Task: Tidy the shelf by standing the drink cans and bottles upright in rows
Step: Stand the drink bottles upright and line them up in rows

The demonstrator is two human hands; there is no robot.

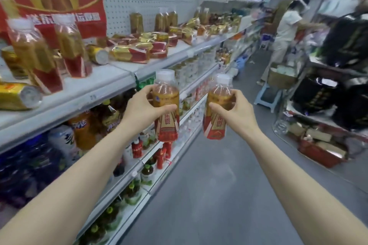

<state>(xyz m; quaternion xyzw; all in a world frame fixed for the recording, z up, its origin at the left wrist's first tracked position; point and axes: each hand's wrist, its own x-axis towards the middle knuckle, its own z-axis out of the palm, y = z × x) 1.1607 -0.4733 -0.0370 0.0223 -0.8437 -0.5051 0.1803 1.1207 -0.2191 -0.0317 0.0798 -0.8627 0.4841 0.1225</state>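
While both hands are loaded, status: left hand point(143, 109) grips the left bottle point(166, 105) round its middle, right hand point(237, 113) grips the right bottle point(218, 109) the same way, fingers curled round each. Both bottles are upright over the aisle, just out from the shelf point(99, 93) edge, not on it yet. Two upright bottles point(33, 53) stand at the near end. A gold can point(18, 95) lies on its side at the front edge beside them, another can point(98, 54) lies further back, and toppled bottles point(129, 53) lie flat beyond. Risks as I judge them: the gap by the standing pair looks tight, so setting mine down could clip and topple one. A bump could roll the front can off the edge. No spare hand to catch anything.
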